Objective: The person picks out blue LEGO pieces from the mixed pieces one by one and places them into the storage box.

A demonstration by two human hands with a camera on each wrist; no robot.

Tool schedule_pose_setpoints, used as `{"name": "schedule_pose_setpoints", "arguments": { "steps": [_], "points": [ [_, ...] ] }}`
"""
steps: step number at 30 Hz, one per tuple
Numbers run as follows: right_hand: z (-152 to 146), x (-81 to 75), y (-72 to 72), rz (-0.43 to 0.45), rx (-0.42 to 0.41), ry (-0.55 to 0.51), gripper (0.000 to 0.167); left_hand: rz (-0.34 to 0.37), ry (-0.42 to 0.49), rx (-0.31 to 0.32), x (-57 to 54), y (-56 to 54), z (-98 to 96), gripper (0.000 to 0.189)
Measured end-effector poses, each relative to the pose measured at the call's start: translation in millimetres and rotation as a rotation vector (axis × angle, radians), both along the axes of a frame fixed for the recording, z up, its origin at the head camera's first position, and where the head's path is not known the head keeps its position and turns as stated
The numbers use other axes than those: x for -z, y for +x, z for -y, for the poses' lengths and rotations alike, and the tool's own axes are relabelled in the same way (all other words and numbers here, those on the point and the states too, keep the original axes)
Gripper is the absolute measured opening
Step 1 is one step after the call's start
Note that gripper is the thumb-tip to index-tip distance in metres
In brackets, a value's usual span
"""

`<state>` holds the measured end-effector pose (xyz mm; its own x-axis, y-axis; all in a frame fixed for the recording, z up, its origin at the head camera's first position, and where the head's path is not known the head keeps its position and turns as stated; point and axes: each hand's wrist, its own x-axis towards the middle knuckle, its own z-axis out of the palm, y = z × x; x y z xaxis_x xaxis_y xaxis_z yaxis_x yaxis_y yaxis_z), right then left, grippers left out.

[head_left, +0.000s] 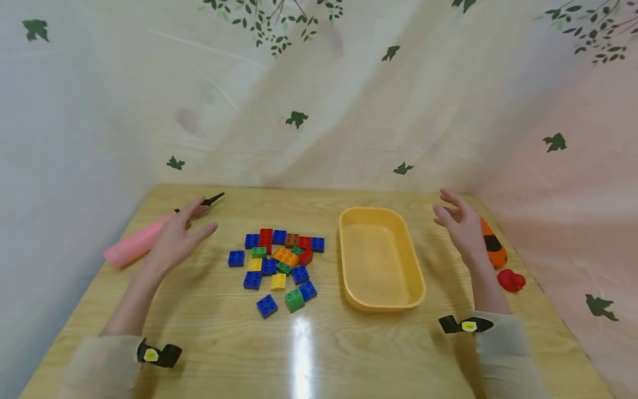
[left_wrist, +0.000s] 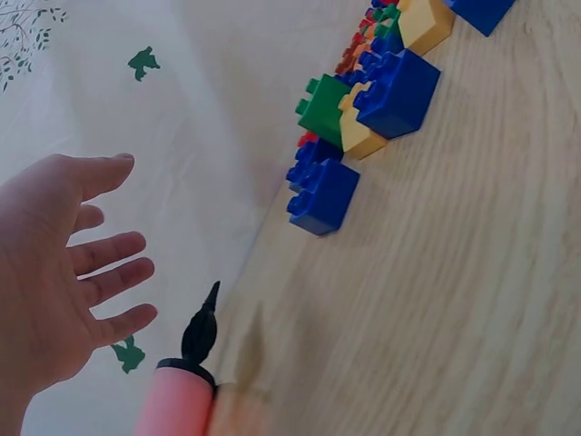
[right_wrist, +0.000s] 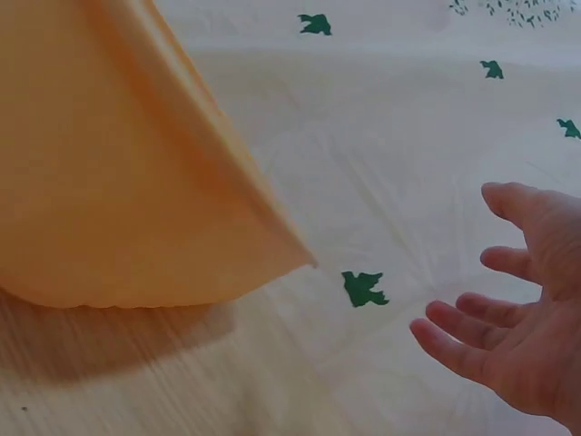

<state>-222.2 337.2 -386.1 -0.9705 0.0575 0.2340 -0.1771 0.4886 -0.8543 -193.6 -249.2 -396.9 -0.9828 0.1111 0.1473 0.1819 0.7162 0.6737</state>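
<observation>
My left hand point(head_left: 175, 238) hovers over the left of the table, fingers spread and holding nothing. Beneath and beside it lies a pink balloon pump point(head_left: 137, 243) with a black nozzle point(left_wrist: 201, 329). Toward the middle, a loose group of toy building bricks in blue, red, green, yellow, orange and brown covers the wood; a blue brick point(head_left: 236, 258) is the one closest to that hand. My right hand point(head_left: 463, 228), also with nothing in it, is raised to the right of a yellow plastic tub point(head_left: 382, 305). Its fingers are apart and slightly bent.
Beyond the right hand lie an orange and black object point(head_left: 493, 246), partly hidden by the hand, and a small red object point(head_left: 511, 281). A pale curtain point(head_left: 339, 149) with leaf and bird prints hangs behind the wooden table point(head_left: 214, 354) and along its sides.
</observation>
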Motion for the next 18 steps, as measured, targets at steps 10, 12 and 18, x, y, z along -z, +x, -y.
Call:
{"name": "schedule_pose_setpoints", "arguments": {
  "steps": [10,12,18],
  "points": [
    [6.4,18.4,-1.8,0.261,-0.269,0.039,0.069,0.113,0.014,0.126,24.7,-1.0,-7.7,0.068],
    [5.2,22.8,-2.1,0.307,-0.305,0.059,0.070,0.127,0.014,0.144,28.6,-3.1,-9.4,0.068],
    [6.4,34.1,-3.0,0.403,-0.353,0.115,0.070,0.199,0.035,0.198,38.9,-10.1,-11.3,0.067]
  ]
}}
